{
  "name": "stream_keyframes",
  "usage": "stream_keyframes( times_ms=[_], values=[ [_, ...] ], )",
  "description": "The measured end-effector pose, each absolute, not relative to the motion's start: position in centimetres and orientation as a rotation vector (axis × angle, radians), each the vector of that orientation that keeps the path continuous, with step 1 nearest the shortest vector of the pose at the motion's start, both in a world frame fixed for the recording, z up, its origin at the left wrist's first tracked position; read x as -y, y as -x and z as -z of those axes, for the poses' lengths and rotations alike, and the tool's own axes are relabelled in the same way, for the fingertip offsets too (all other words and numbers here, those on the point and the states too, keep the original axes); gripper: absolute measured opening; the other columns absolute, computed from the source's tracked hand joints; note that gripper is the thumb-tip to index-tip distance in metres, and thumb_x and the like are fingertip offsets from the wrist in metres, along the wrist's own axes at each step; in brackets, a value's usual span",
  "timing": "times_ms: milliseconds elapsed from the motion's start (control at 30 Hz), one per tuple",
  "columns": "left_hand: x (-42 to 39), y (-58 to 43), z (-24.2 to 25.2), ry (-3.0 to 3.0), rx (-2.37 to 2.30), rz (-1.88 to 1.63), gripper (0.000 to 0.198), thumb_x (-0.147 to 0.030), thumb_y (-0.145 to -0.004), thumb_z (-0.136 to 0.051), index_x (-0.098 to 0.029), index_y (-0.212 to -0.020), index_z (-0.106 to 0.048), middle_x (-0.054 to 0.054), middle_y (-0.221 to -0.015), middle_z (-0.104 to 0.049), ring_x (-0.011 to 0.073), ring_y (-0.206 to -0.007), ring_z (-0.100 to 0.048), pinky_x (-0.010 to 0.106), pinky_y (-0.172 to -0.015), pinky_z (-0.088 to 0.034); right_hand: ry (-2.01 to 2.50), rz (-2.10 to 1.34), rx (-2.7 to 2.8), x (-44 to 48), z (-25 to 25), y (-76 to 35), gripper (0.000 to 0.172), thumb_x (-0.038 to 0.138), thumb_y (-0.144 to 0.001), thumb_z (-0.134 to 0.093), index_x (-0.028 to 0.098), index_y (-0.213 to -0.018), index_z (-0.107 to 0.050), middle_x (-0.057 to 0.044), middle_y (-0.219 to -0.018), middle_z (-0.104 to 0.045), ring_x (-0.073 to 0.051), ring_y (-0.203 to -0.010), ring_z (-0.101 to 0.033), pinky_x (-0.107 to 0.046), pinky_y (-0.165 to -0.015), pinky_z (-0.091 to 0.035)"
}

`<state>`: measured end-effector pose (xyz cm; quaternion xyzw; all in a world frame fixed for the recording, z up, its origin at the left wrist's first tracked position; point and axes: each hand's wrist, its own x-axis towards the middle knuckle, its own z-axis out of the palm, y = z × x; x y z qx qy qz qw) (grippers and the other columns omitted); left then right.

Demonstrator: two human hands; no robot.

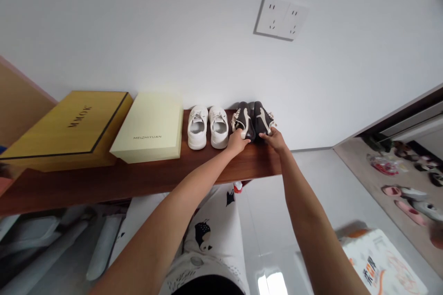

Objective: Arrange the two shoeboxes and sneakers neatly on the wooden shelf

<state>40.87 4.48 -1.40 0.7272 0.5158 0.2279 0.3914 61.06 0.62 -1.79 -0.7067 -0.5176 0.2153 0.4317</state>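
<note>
A pair of dark brown sneakers with cream stripes (254, 120) stands at the right end of a dark wooden shelf (145, 177), toes toward the wall. My left hand (237, 140) grips the heel of the left dark sneaker. My right hand (275, 137) holds the heel of the right dark sneaker. Both arms reach forward over the shelf. A pair of white sneakers (207, 126) stands just left of the dark pair, close beside it.
A pale yellow shoebox (150, 126) and a larger gold box (69, 129) lie on the shelf to the left. A white wall with a double socket (281, 17) rises behind. Several shoes (408, 193) sit on the floor at right, and a printed bag (380, 265) lies near my right arm.
</note>
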Motion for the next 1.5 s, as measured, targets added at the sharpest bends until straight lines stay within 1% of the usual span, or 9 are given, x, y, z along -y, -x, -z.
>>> stream_keyframes(
  times_ms=[233, 400, 833, 1067, 1233, 1300, 1367, 1433, 1500],
  values=[
    [-4.7, -41.8, -1.5, -2.428, -1.192, -0.317, 0.036, -0.035, -0.088, -0.07, -0.019, -0.118, -0.057, 0.013, -0.109, -0.07, 0.0294, -0.109, -0.067, 0.036, -0.088, -0.049, 2.345, -0.085, 1.822, -0.7, -1.3, -61.5, 0.052, 0.043, -0.078, -0.076, 0.021, -0.122, -0.061, -0.014, -0.108, -0.07, -0.029, -0.1, -0.065, -0.036, -0.082, -0.049],
    [-4.9, -42.5, -2.3, -2.532, -1.198, -0.188, 0.034, -0.028, -0.088, -0.069, -0.018, -0.118, -0.058, 0.014, -0.112, -0.07, 0.0296, -0.108, -0.067, 0.037, -0.089, -0.049, 2.479, 0.01, 2.004, -0.2, -2.4, -60.0, 0.039, 0.043, -0.083, -0.071, 0.023, -0.116, -0.06, -0.012, -0.108, -0.069, -0.028, -0.1, -0.065, -0.034, -0.079, -0.047],
    [-5.6, -42.1, -2.1, -2.483, -1.158, -0.203, 0.031, -0.015, -0.086, -0.068, -0.015, -0.115, -0.06, 0.018, -0.107, -0.07, 0.0338, -0.11, -0.067, 0.043, -0.095, -0.048, 2.472, -0.004, 2.047, -1.7, -2.3, -58.9, 0.037, 0.039, -0.082, -0.073, 0.022, -0.112, -0.06, -0.014, -0.11, -0.068, -0.03, -0.103, -0.064, -0.038, -0.082, -0.048],
    [-6.2, -42.5, -1.4, -2.487, -1.131, -0.211, 0.039, -0.014, -0.087, -0.067, -0.015, -0.124, -0.055, 0.019, -0.12, -0.064, 0.0343, -0.117, -0.063, 0.044, -0.099, -0.048, 2.442, 0.023, 2.066, -2.1, -1.6, -57.9, 0.032, 0.031, -0.083, -0.072, 0.021, -0.111, -0.06, -0.013, -0.112, -0.067, -0.03, -0.112, -0.058, -0.043, -0.09, -0.048],
    [-3.3, -40.7, -0.7, -2.543, -1.13, -0.45, 0.054, -0.015, -0.092, -0.058, -0.015, -0.143, -0.042, 0.022, -0.144, -0.048, 0.0327, -0.117, -0.063, 0.044, -0.098, -0.049, 2.243, 0.117, 1.891, -0.5, -0.6, -57.2, 0.042, 0.022, -0.084, -0.068, 0.018, -0.124, -0.055, -0.018, -0.135, -0.055, -0.033, -0.127, -0.048, -0.049, -0.099, -0.047],
    [-0.8, -38.3, 0.3, -2.562, -1.033, -0.618, 0.052, -0.019, -0.096, -0.052, -0.016, -0.146, -0.04, 0.02, -0.149, -0.045, 0.0306, -0.121, -0.061, 0.043, -0.1, -0.048, 2.086, 0.188, 1.721, 1.4, 0.0, -56.6, 0.04, 0.022, -0.088, -0.061, 0.016, -0.127, -0.054, -0.02, -0.14, -0.05, -0.032, -0.131, -0.045, -0.05, -0.104, -0.044],
    [2.2, -34.9, 1.7, -2.557, -0.865, -0.713, 0.042, -0.022, -0.099, -0.046, -0.019, -0.14, -0.049, 0.016, -0.142, -0.053, 0.0266, -0.126, -0.057, 0.039, -0.104, -0.045, 1.941, 0.267, 1.523, 4.0, 1.0, -55.4, 0.035, 0.026, -0.093, -0.052, 0.015, -0.127, -0.054, -0.02, -0.138, -0.051, -0.03, -0.131, -0.047, -0.05, -0.107, -0.043],
    [5.3, -30.7, 3.2, -2.54, -0.748, -0.663, 0.033, -0.023, -0.1, -0.041, -0.022, -0.126, -0.061, 0.011, -0.121, -0.066, 0.0222, -0.112, -0.063, 0.035, -0.099, -0.048, 1.814, 0.312, 1.394, 7.2, 2.3, -53.5, 0.033, 0.03, -0.096, -0.049, 0.018, -0.126, -0.054, -0.018, -0.133, -0.054, -0.029, -0.128, -0.05, -0.052, -0.107, -0.044],
    [8.1, -26.2, 4.8, -2.51, -0.665, -0.532, 0.031, -0.023, -0.1, -0.04, -0.024, -0.109, -0.069, 0.008, -0.101, -0.071, 0.0191, -0.096, -0.066, 0.032, -0.091, -0.049, 1.697, 0.311, 1.362, 10.5, 3.8, -50.9, 0.031, 0.029, -0.096, -0.049, 0.022, -0.126, -0.053, -0.016, -0.128, -0.058, -0.029, -0.125, -0.054, -0.053, -0.104, -0.047]
  ],
)
